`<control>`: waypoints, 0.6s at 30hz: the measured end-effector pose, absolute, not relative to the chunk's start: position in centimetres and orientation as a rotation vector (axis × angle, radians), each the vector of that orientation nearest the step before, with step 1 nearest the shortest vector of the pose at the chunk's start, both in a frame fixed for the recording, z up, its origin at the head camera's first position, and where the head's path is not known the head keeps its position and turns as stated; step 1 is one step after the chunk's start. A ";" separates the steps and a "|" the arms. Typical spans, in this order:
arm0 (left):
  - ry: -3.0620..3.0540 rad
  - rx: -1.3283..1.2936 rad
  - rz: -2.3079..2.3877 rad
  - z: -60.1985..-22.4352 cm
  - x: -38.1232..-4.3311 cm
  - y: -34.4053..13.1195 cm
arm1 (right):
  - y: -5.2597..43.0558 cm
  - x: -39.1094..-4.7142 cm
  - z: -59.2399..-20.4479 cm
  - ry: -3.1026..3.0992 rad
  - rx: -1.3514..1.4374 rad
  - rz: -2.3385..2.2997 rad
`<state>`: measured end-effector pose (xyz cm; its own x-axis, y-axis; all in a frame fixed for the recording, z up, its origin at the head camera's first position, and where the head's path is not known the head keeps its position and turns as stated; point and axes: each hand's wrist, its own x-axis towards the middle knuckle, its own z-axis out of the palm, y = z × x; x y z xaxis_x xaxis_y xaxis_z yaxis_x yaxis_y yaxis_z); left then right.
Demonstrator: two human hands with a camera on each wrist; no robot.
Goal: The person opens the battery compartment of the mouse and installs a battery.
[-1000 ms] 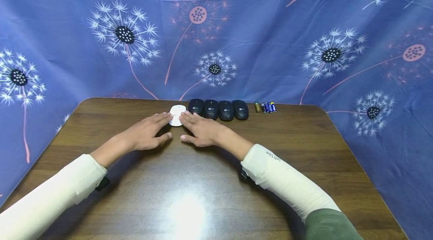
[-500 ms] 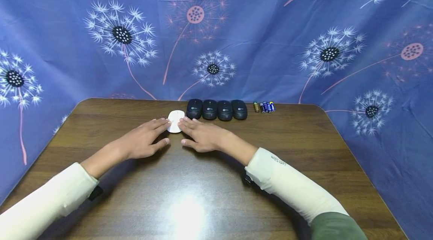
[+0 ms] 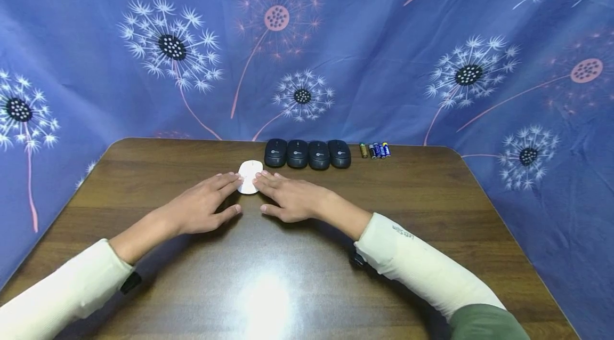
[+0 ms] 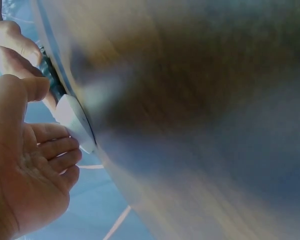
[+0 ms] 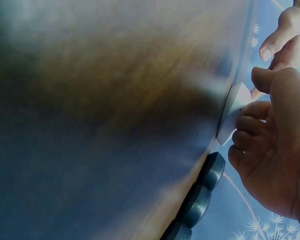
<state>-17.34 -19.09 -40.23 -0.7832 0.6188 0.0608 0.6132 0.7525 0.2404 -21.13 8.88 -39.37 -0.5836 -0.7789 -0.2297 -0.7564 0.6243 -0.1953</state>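
A white computer mouse lies on the wooden table, a little nearer to me than the row of black mice. On its left side rest the fingertips of my left hand, fingers stretched out and thumb apart. My right hand touches it from the right in the same way, with extended fingers. The left wrist view has the white mouse right at the fingertips of the left hand. Seen from the right wrist, the mouse is partly covered by the right hand.
Several black mice stand side by side at the table's back edge, right of the white one. Further right lie several small batteries. A blue curtain with dandelion prints hangs behind the wooden table.
The white mouse has slid toward me, away from the left end of the black row, with both hands moving back alongside it. The black mice and batteries stay in place.
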 end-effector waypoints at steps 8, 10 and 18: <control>2.934 1.049 0.387 -40.4 -16.1 -18.8 | 9.3 -20.1 -39.4 2.549 -1.280 -0.089; 2.937 1.056 0.377 -40.4 -15.8 -18.7 | 9.3 -19.8 -39.4 2.558 -1.292 -0.064; 2.975 1.132 0.307 -40.7 -14.6 -18.4 | 9.3 -18.3 -39.3 2.565 -1.290 0.017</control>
<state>-14.65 -18.39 -40.71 -0.7480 0.6526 0.1208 0.6635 0.7312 0.1586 -18.32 9.31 -39.31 -0.5674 -0.7865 -0.2440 -0.7896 0.6037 -0.1097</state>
